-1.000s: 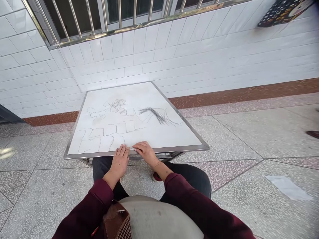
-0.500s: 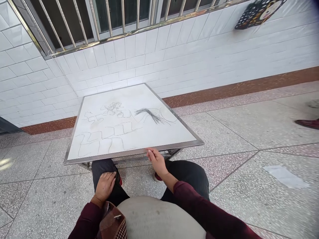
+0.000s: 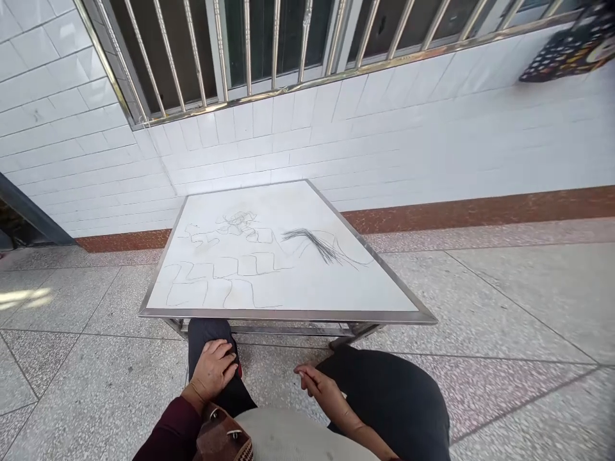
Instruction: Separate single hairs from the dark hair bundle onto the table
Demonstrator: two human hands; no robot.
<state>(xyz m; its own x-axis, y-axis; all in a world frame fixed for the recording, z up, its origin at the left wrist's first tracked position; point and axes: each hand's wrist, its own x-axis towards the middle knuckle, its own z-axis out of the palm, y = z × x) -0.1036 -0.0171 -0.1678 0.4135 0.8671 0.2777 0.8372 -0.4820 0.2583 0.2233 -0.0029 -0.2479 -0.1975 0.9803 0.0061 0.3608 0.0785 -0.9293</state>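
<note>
My left hand (image 3: 214, 372) rests on my left thigh with its fingers laid out flat, holding nothing that I can see. Between my knees, in front of the table's near edge, is my right hand (image 3: 327, 396). Its thumb and fingers are pressed together, and whatever may be in them is too small to make out. On the white table (image 3: 288, 314) lies a bundle of thin dark strands (image 3: 314, 242), right of the middle. Toward the left are several single strands bent into step shapes (image 3: 230, 277). A loose tangle of strands (image 3: 240, 221) sits farther back.
The metal-framed table stands by a white tiled wall (image 3: 423, 141) below a barred window (image 3: 247, 54). A brown bag (image 3: 223, 438) is at my left side. At upper right hangs a dotted dark bag (image 3: 557, 57). Speckled floor (image 3: 110, 371) surrounds the table.
My right hand has drawn back from the table's near edge to between my knees, its fingers still together. My left hand stays on the thigh. The view has shifted; the strands look unchanged.
</note>
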